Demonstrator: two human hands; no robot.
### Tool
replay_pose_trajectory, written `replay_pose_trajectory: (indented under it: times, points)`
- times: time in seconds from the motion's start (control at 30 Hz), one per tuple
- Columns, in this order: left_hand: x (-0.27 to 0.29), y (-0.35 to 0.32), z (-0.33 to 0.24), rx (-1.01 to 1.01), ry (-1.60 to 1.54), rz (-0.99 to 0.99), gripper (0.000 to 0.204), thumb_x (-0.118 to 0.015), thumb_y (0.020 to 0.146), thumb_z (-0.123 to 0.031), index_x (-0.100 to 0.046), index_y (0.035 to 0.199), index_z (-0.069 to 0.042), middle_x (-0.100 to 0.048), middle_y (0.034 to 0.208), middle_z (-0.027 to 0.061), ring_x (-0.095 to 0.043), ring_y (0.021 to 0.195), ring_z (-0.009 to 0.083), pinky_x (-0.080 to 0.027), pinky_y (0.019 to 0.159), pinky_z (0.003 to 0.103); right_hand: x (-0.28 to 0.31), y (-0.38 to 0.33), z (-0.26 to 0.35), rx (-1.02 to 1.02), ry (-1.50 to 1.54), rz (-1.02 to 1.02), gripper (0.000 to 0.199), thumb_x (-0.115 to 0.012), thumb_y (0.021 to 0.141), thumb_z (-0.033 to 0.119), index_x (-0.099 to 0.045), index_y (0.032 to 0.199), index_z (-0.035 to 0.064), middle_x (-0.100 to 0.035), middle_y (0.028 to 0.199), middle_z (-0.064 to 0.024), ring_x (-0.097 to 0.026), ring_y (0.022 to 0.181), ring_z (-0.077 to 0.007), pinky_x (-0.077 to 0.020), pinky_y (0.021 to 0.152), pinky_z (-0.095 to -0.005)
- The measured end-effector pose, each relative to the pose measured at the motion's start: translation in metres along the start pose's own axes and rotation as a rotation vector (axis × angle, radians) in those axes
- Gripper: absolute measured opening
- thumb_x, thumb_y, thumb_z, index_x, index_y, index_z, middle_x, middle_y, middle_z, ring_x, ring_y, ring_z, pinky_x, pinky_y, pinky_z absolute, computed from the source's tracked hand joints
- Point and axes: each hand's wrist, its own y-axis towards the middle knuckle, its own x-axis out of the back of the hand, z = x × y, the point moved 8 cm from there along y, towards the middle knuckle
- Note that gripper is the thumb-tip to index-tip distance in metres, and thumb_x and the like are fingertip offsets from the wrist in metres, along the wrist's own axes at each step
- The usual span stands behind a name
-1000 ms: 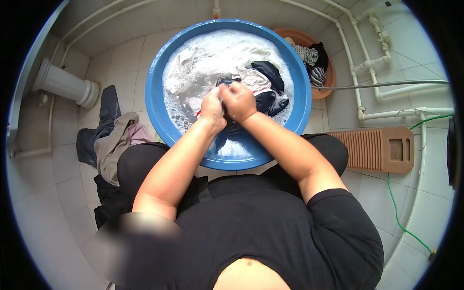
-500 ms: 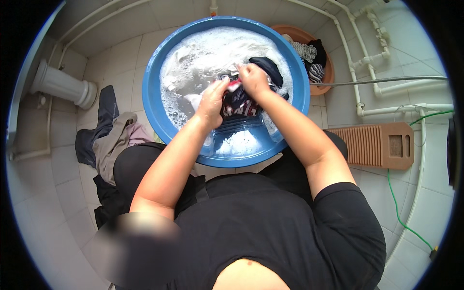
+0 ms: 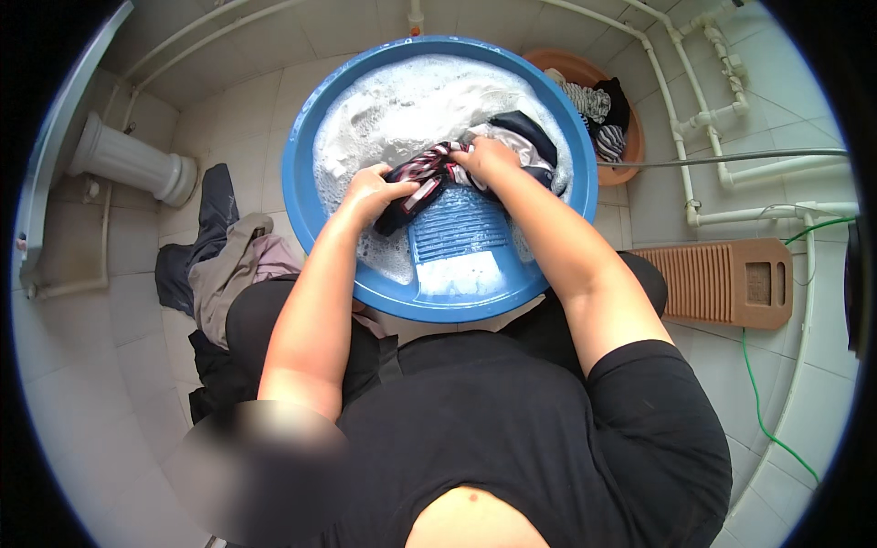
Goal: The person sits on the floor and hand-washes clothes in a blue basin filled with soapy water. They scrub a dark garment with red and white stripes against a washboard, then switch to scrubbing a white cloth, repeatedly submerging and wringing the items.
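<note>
A wet dark garment [image 3: 424,173] with red and white patterning is stretched between my hands, above the ribbed slope of a blue washtub [image 3: 303,119]. My left hand [image 3: 370,190] grips its left end, thumb over the cloth. Farther right, my right hand [image 3: 489,159] is closed on the bunched cloth near a pale and navy part [image 3: 525,137], which lies against the tub's right side; whether it is the same garment I cannot tell. White suds and soaked white cloth [image 3: 384,105] fill the back of the tub. The built-in washboard [image 3: 461,224] shows below the garment.
An orange-brown basin [image 3: 630,169] with striped and black clothes stands behind the tub at right. A brown washboard [image 3: 722,283] lies by my right knee. Dark and beige clothes [image 3: 224,265] are heaped at left. White pipes [image 3: 731,217], a grey hose and a green cord run along the right.
My hands have moved apart, the left one outward to the left. The garment, bunched between them before, is now spread out and lifted, uncovering more of the ribbed slope.
</note>
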Motion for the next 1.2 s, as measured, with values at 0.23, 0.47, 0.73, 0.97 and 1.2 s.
replay_pose_trajectory:
  times: [0.23,0.47,0.73,0.97,1.2]
  points:
    - [-0.035,0.017,0.011,-0.014,-1.433,0.079,0.033,-0.06,0.085,-0.032,-0.057,0.097,-0.002,-0.061,0.086,0.0097,-0.06,0.079,0.0205,-0.052,0.07,0.036,0.05,-0.131,0.105,0.873,0.657,-0.465,0.015,-0.065,0.067,0.013,-0.054,0.07,0.0025,-0.06,0.09,-0.0073,-0.059,0.078,-0.0263,-0.0472,0.065,-0.0335]
    - [-0.072,0.019,0.026,-0.087,-1.469,0.155,0.018,-0.05,0.092,-0.026,-0.051,0.099,-0.011,-0.059,0.092,0.0078,-0.056,0.07,0.0165,-0.049,0.059,0.029,0.056,-0.163,0.113,0.964,0.535,-0.725,0.017,-0.065,0.069,0.019,-0.053,0.061,0.0093,-0.053,0.061,-0.0104,-0.054,0.055,-0.0299,-0.0444,0.053,-0.0356]
    - [-0.072,-0.005,0.011,0.2,-1.22,-0.044,0.032,-0.041,0.094,-0.031,-0.043,0.065,-0.018,-0.04,0.056,-0.0021,-0.042,0.052,0.0087,-0.036,0.049,0.026,0.046,-0.178,0.117,0.925,0.487,-0.571,0.012,-0.061,0.072,0.021,-0.058,0.067,0.0113,-0.059,0.066,-0.0109,-0.058,0.057,-0.0287,-0.0474,0.054,-0.0362]
    - [-0.068,-0.02,-0.026,0.267,-1.336,-0.042,0.023,-0.046,0.089,-0.031,-0.051,0.076,-0.012,-0.055,0.071,0.0032,-0.057,0.065,0.0198,-0.05,0.061,0.035,0.034,-0.074,0.059,0.401,0.485,-0.453,0.027,-0.055,0.08,0.035,-0.063,0.072,0.0099,-0.061,0.071,-0.0125,-0.059,0.071,-0.0334,-0.0477,0.064,-0.0417]
    - [-0.003,0.02,0.017,0.066,-1.361,-0.286,0.04,-0.037,0.093,-0.026,-0.041,0.119,0.004,-0.056,0.108,0.0206,-0.056,0.1,0.0346,-0.047,0.085,0.052,0.005,-0.014,0.07,0.466,0.149,-0.101,0.049,-0.057,0.078,0.047,-0.059,0.102,0.0046,-0.061,0.102,-0.0184,-0.058,0.097,-0.0337,-0.0453,0.084,-0.0399]
